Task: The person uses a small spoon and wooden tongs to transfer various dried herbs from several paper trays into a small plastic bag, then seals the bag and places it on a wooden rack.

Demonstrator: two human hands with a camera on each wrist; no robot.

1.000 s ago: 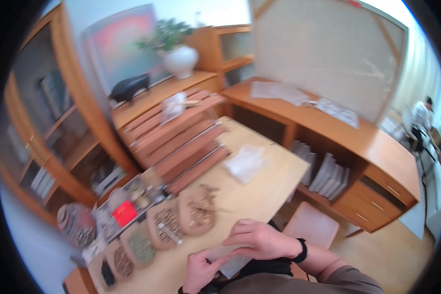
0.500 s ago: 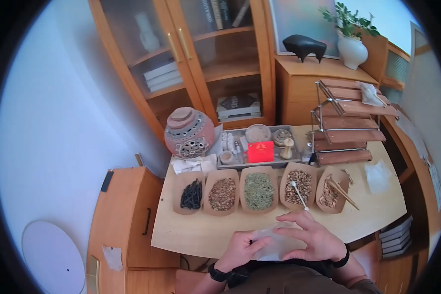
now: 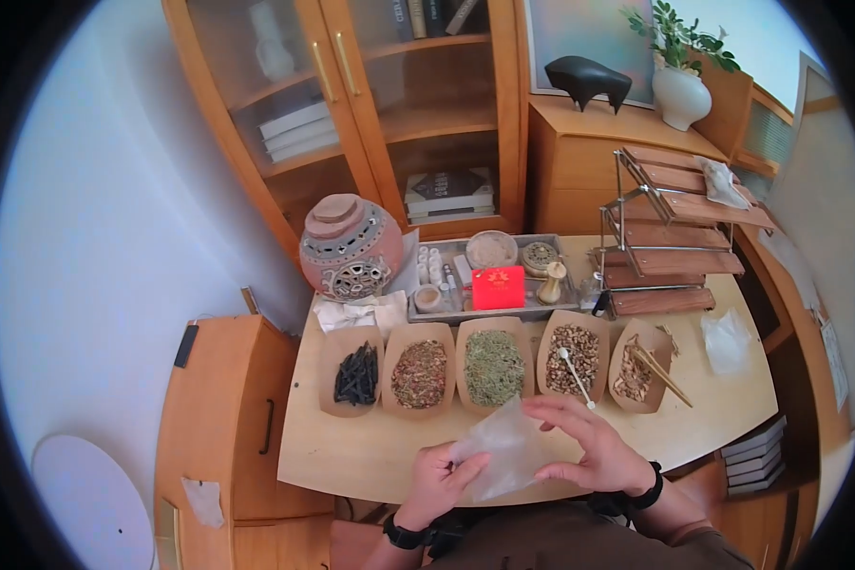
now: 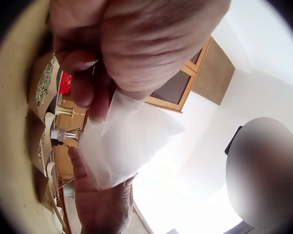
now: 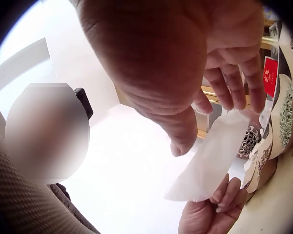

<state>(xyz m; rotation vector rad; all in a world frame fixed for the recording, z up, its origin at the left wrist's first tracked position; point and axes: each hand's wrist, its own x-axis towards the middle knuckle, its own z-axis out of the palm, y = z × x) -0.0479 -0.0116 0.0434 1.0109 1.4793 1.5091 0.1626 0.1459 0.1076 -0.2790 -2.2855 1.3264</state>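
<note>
A small white translucent pouch [image 3: 505, 454] is held up at the table's near edge. My left hand [image 3: 439, 483] pinches one side of it between thumb and fingers. Across from it, my right hand [image 3: 594, 454] has its thumb and fingers spread around the pouch's other side; in the right wrist view its fingertips come close to the pouch's upper edge. Just beyond the hands stands a row of paper trays: dark sticks [image 3: 356, 375], reddish dried bits [image 3: 419, 373], green dried herb [image 3: 493, 369], brown pieces with a small white spoon [image 3: 567, 357], and pale chips with wooden tweezers [image 3: 657, 372].
Behind the trays sits a grey tray [image 3: 427, 316] with jars and a red card [image 3: 498, 287], beside a patterned lidded pot [image 3: 351, 249]. A tiered wooden rack [image 3: 674, 252] stands at the right. Another white pouch [image 3: 726, 342] lies on the table's right side.
The head view has swung left from the desk to the table. The pouch has come up slightly over the table's near edge, and the right hand's fingers have spread wider.
</note>
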